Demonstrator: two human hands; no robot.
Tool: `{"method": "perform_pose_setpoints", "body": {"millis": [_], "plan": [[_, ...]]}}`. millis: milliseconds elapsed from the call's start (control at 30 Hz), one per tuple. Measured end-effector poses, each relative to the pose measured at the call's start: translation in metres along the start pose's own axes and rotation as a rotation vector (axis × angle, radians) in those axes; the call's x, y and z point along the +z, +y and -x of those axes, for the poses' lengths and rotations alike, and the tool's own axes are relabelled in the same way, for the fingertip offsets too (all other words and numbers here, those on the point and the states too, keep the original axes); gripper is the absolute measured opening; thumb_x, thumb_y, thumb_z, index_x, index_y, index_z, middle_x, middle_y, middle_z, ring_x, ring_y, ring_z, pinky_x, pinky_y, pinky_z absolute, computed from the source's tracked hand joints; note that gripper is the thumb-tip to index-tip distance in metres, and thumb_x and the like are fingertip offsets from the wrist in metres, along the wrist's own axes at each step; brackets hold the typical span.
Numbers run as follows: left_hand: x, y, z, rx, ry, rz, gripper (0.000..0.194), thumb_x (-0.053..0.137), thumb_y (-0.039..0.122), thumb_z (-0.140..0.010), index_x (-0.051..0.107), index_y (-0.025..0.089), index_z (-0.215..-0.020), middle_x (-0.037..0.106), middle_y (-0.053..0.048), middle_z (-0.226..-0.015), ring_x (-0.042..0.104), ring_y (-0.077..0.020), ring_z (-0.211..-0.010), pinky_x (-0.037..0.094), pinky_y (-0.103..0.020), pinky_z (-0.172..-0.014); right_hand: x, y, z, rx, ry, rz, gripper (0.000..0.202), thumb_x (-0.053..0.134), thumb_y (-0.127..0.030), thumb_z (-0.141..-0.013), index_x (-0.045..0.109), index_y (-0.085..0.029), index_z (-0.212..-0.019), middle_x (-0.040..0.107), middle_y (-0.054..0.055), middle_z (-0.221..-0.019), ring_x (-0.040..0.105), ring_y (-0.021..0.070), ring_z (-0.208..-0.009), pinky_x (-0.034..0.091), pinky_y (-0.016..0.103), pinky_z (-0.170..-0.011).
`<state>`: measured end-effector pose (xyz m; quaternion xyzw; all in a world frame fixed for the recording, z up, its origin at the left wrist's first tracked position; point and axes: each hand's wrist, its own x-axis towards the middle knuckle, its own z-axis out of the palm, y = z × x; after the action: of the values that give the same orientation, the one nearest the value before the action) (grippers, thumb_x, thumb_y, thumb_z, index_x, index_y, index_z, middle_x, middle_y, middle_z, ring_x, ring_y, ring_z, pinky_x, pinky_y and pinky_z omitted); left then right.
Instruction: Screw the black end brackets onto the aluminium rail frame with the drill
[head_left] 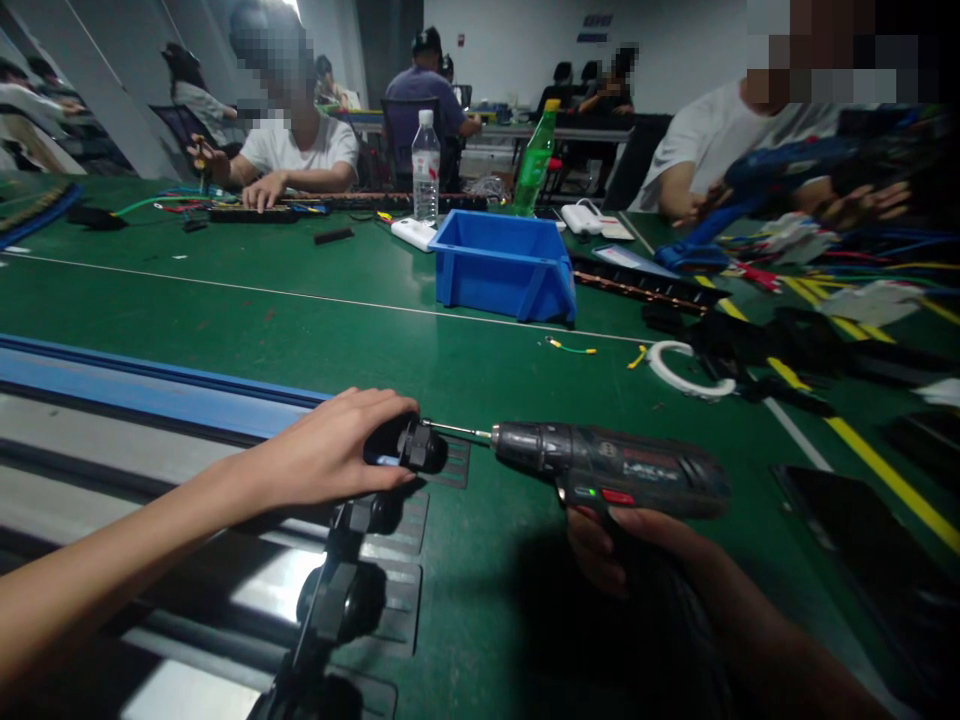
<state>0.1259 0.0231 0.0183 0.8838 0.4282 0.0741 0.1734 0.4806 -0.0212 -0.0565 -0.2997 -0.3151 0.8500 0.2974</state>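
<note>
My right hand (675, 560) is wrapped round the grip of a black cordless drill (607, 460), which lies level and points left. Its long thin bit (457, 430) reaches the far corner of a black end plate fitted with cable glands (330, 600). At that corner my left hand (345, 445) is closed, its fingers and thumb on either side of the plate's end beside the farthest cable gland (421, 447). The plate sits on the end of a long metal housing (150, 400) with a blue edge. The screw head, if any, cannot be made out at the bit's tip.
A blue bin (502, 265) stands mid-table, with a water bottle (425, 170) and a green bottle (536, 160) behind. A white ring (686, 385), loose wires and a dark flat device (862, 560) lie right. Across the table sit co-workers, one holding a blue tool (787, 170).
</note>
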Motion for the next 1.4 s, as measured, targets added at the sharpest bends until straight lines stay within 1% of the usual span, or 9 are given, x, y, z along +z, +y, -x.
{"method": "perform_pose_setpoints", "body": {"millis": [167,333,500,667,867,967,1067,1200,1400], "plan": [[0.0003,-0.0007,0.0006,-0.009,-0.004,-0.001,0.058,0.066,0.048,-0.090,0.051,0.018,-0.137,0.065,-0.010,-0.121,0.061,-0.0271,-0.108,0.047,-0.042,-0.093,0.0040,-0.0009,0.0033,0.008,0.037,-0.027,0.029,0.069,-0.044,-0.083,0.066,-0.016,-0.078,0.052,0.003,-0.064,0.047,0.0144,-0.055,0.041,0.029,-0.053],[0.0008,-0.0018,-0.0004,-0.013,-0.010,0.000,0.058,0.067,0.048,-0.090,0.051,0.018,-0.138,0.064,-0.009,-0.121,0.060,-0.0268,-0.109,0.047,-0.042,-0.093,0.0042,-0.0017,0.0030,0.008,0.028,0.004,0.032,0.071,-0.046,-0.081,0.065,-0.015,-0.072,0.050,0.002,-0.057,0.044,0.0142,-0.050,0.035,0.030,-0.048],[0.0013,-0.0007,0.0002,-0.013,-0.005,-0.008,0.058,0.066,0.047,-0.091,0.050,0.018,-0.138,0.064,-0.010,-0.122,0.060,-0.0271,-0.108,0.047,-0.042,-0.093,0.0041,-0.0014,0.0038,-0.014,0.048,-0.028,0.028,0.070,-0.044,-0.084,0.067,-0.016,-0.080,0.053,0.003,-0.064,0.048,0.0151,-0.056,0.042,0.029,-0.054],[0.0025,-0.0017,0.0011,-0.004,0.006,-0.014,0.058,0.067,0.046,-0.090,0.050,0.018,-0.138,0.064,-0.010,-0.122,0.060,-0.0276,-0.108,0.047,-0.043,-0.092,0.0029,-0.0016,0.0028,0.039,-0.001,-0.021,0.033,0.071,-0.046,-0.082,0.065,-0.014,-0.073,0.049,0.001,-0.057,0.042,0.0131,-0.050,0.039,0.028,-0.049],[0.0031,-0.0028,0.0000,-0.005,0.001,-0.016,0.057,0.066,0.045,-0.090,0.050,0.019,-0.138,0.064,-0.010,-0.122,0.060,-0.0277,-0.108,0.047,-0.044,-0.092,0.0029,0.0000,0.0043,-0.018,0.066,-0.065,0.027,0.073,-0.042,-0.081,0.065,-0.016,-0.082,0.055,0.004,-0.072,0.051,0.0157,-0.062,0.045,0.027,-0.055],[0.0033,-0.0025,0.0000,-0.007,0.002,-0.012,0.057,0.067,0.045,-0.090,0.049,0.019,-0.138,0.064,-0.009,-0.122,0.059,-0.0275,-0.108,0.046,-0.044,-0.092,0.0026,0.0007,0.0042,-0.014,0.066,-0.115,0.025,0.074,-0.038,-0.081,0.063,-0.016,-0.085,0.056,0.004,-0.075,0.053,0.0159,-0.063,0.046,0.026,-0.054],[0.0035,-0.0025,0.0005,-0.009,0.002,-0.014,0.057,0.067,0.045,-0.090,0.049,0.019,-0.137,0.064,-0.009,-0.121,0.059,-0.0272,-0.109,0.046,-0.043,-0.092,0.0020,0.0005,0.0037,0.000,0.050,-0.153,0.023,0.073,-0.036,-0.082,0.064,-0.016,-0.086,0.056,0.004,-0.074,0.052,0.0152,-0.063,0.046,0.025,-0.055],[0.0038,-0.0029,0.0007,-0.013,-0.001,-0.017,0.056,0.067,0.045,-0.090,0.049,0.020,-0.137,0.063,-0.008,-0.121,0.059,-0.0268,-0.108,0.046,-0.043,-0.092,0.0019,-0.0006,0.0034,0.002,0.039,-0.141,0.024,0.072,-0.038,-0.084,0.064,-0.016,-0.084,0.055,0.004,-0.072,0.051,0.0154,-0.063,0.047,0.025,-0.055],[0.0040,-0.0024,0.0009,-0.011,-0.003,-0.021,0.055,0.067,0.044,-0.090,0.049,0.021,-0.137,0.063,-0.008,-0.121,0.059,-0.0267,-0.108,0.046,-0.043,-0.092,0.0029,-0.0001,0.0027,0.001,0.004,-0.087,0.030,0.068,-0.042,-0.086,0.064,-0.014,-0.075,0.050,0.002,-0.061,0.045,0.0134,-0.053,0.043,0.027,-0.051]]}}
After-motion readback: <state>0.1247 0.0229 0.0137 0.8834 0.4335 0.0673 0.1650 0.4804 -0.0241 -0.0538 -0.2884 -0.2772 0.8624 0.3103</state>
